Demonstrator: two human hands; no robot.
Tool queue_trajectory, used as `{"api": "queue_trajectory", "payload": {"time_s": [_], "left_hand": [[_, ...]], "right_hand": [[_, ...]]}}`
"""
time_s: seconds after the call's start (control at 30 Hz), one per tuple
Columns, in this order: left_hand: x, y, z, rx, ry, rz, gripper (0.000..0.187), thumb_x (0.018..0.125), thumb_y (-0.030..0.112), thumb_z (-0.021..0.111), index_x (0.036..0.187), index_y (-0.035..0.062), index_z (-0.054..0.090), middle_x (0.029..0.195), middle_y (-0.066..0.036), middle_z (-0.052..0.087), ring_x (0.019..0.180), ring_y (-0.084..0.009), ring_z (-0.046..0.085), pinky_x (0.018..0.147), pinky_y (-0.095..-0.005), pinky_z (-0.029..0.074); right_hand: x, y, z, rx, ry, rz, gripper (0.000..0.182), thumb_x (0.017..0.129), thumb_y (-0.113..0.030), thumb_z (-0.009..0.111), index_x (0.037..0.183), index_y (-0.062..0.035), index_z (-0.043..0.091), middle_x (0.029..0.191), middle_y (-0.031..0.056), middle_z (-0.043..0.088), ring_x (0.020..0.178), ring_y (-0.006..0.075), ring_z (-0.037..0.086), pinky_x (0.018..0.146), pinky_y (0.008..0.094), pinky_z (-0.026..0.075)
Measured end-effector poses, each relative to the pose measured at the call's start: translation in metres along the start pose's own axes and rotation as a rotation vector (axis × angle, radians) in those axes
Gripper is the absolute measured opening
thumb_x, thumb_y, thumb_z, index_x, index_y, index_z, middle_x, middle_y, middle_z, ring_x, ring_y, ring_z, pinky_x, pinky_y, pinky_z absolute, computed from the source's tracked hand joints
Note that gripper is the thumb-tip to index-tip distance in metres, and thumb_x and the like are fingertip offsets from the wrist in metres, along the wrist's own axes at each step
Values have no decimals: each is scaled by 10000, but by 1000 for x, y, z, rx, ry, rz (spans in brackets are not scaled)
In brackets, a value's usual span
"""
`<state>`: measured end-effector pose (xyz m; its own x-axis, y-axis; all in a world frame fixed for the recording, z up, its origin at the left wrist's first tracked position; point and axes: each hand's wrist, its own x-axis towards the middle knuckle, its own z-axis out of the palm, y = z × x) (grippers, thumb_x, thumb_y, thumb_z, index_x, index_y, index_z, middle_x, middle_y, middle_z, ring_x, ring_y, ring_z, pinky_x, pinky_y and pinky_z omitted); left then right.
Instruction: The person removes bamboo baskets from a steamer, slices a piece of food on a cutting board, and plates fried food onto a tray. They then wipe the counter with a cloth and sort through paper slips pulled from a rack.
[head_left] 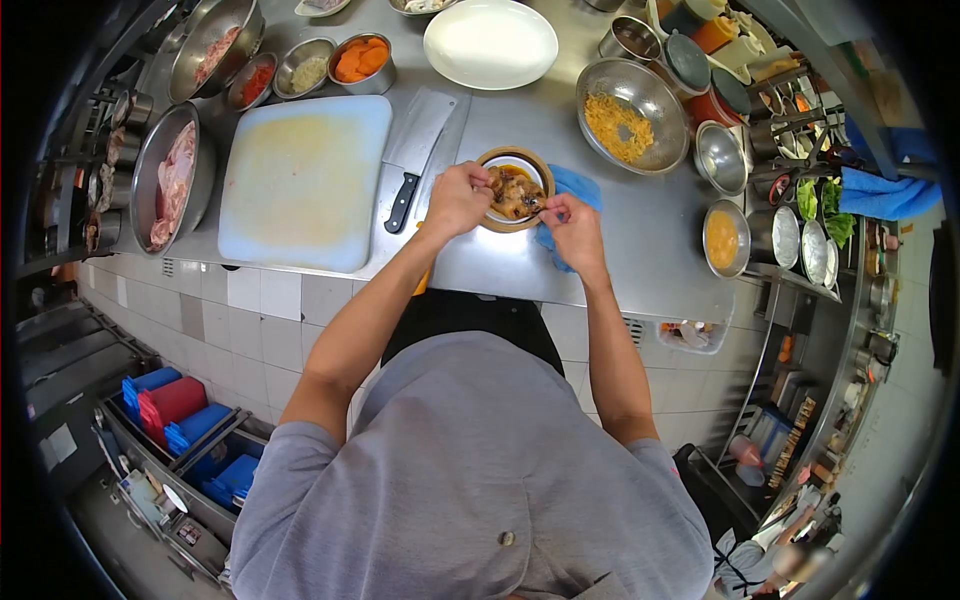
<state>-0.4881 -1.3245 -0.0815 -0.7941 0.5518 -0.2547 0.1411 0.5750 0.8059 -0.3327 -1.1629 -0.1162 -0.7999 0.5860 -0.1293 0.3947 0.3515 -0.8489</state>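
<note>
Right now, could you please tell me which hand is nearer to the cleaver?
Left: the left hand is beside the cleaver's handle; the right hand is farther off, across the bowl.

You stand in a commercial kitchen: your bare stainless-steel worktop [650, 215] carries a white rectangular cutting board [305, 185], a broad steel cleaver [424, 128] with a black handle [403, 203] and a round steel bowl [204, 185] of pink raw meat [173, 190], above pale square floor tiles [325, 300].
</note>
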Motion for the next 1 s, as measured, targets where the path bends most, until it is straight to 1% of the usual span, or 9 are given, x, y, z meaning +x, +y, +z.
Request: {"api": "queue_trajectory", "payload": {"time_s": [0.2,0.3,0.4,0.57,0.7,0.87,0.9,0.97,1.0], "left_hand": [[1,3,4,86,44,94,260,797,78,641,1034,-4,709,966,-168,726,893,-287,703,834,-355,540],[-1,21,-3,98,-65,59,269,790,68,631,1039,4,711,970,-166,727,884,-284,698,821,-355,535],[5,19,-6,140,-99,215,267,789,60,625,1038,7,703,966,-154,725,854,-266,689,808,-358,530],[17,8,-19,85,-42,216,256,788,44,625,1036,8,681,952,-128,718,785,-224,631,764,-351,525],[15,-2,-24,33,39,146,274,786,45,638,1057,27,676,945,-94,703,810,-199,596,742,-333,509],[-7,-20,-26,35,227,295,289,777,34,654,1066,42,665,961,-87,666,876,-218,602,782,-330,494],[-22,-19,-25,42,288,332,290,775,28,653,1064,44,663,967,-93,661,891,-231,607,793,-332,492],[-52,-17,-9,142,257,622,314,763,5,649,1075,43,654,1045,-131,642,983,-297,618,851,-365,502],[-68,-14,6,113,126,640,325,762,-3,646,1085,34,647,1094,-147,630,1027,-324,610,886,-385,500]], "right_hand": [[-6,-13,1,10,26,9,140,837,-78,729,955,-9,698,808,123,715,672,211,654,644,340,512],[-5,-17,4,5,56,-35,145,832,-79,726,959,-17,697,804,114,711,674,225,651,654,355,516],[0,-11,8,-52,115,-78,165,820,-88,733,963,-24,679,821,99,705,710,238,653,676,367,519],[0,-23,-2,-14,124,33,201,808,-108,750,963,-33,645,877,88,697,769,240,651,696,367,514],[9,-5,10,38,142,-1,205,805,-121,761,947,-30,644,852,92,683,751,239,640,695,356,509],[10,-2,10,139,188,0,194,824,-117,741,977,-28,662,869,122,659,804,284,642,730,383,511],[2,-3,5,-44,282,-60,188,835,-109,724,995,-28,667,895,133,656,819,304,640,735,398,511],[-22,-2,-12,-415,460,-189,186,857,-94,689,1030,-28,677,947,153,650,850,345,637,747,428,509],[-29,5,-14,-445,462,-219,188,864,-88,673,1042,-28,679,964,164,647,856,360,634,749,439,508]]}}
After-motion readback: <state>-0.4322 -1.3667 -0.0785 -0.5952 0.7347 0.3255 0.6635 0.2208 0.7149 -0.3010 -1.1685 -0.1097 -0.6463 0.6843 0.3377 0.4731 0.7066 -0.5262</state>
